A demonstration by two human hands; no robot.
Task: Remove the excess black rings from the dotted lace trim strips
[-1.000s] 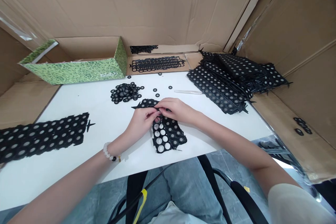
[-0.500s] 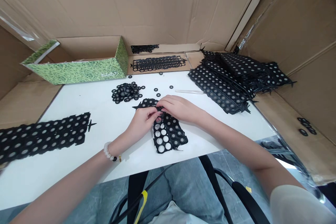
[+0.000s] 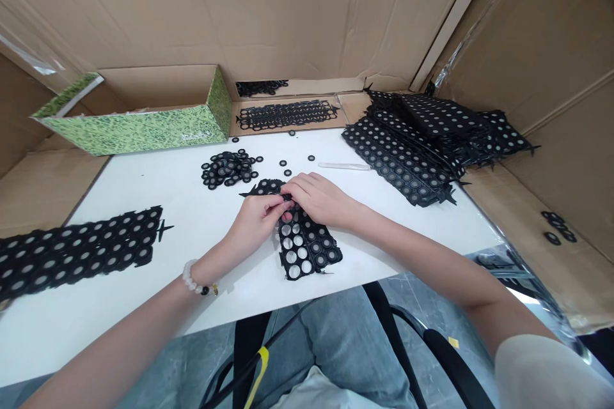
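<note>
Both hands meet on a black rubber sheet of rings (image 3: 320, 244) in front of me. Its near left part has open round holes; the right part still carries whole rings with small centres. My left hand (image 3: 259, 218) pinches the sheet near its middle, thumb and index finger together. Close against it, my right hand (image 3: 319, 198) has its fingers curled over the sheet's far part and grips it. The exact spot between the fingertips is hidden. Just beyond, to the left, lies a heap of loose black rubber rings (image 3: 229, 168).
Another ring sheet (image 3: 81, 248) lies at the left. A stack of sheets (image 3: 407, 153) stands back right beside white tweezers (image 3: 344, 167). A green-patterned box (image 3: 139, 130) and a punched-out sheet (image 3: 288, 115) are at the back. Several rings (image 3: 559, 227) lie on cardboard at right.
Both hands stay at the same place on the sheet, with only slight finger movement. The whole view has shifted a little; the loose rings lie as before.
</note>
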